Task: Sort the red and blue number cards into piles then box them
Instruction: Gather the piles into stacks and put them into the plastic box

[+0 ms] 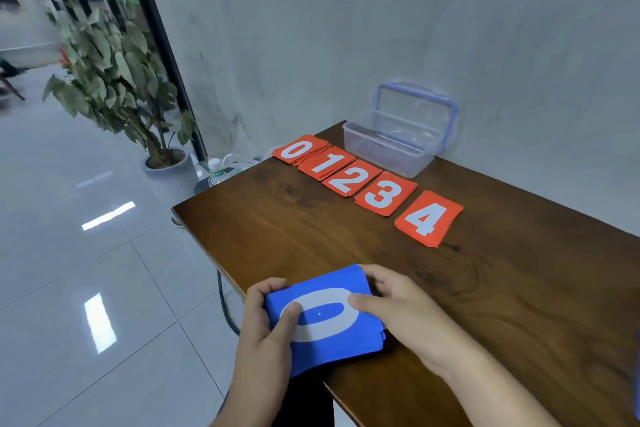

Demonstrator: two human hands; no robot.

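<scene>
A stack of blue number cards [322, 343] with a white 0 on top sits at the near left edge of the wooden table [346, 236]. My left hand [266, 315] grips its left side, thumb on the top card. My right hand [391, 305] holds its right side, thumb on top and fingers curled round the far edge. Red card piles lie in a diagonal row further back: 0 [299, 149], 1 [327, 163], 2 [351, 178], 3 [384, 193] and 4 [427, 218]. A clear plastic box [391, 146] stands open behind them, apparently with nothing in it.
The box's lid [415, 104] with a blue rim leans on the grey wall behind it. A potted plant [114, 80] and a water bottle [216, 172] stand on the tiled floor to the left. A dark cable [223, 302] hangs below the table's left edge.
</scene>
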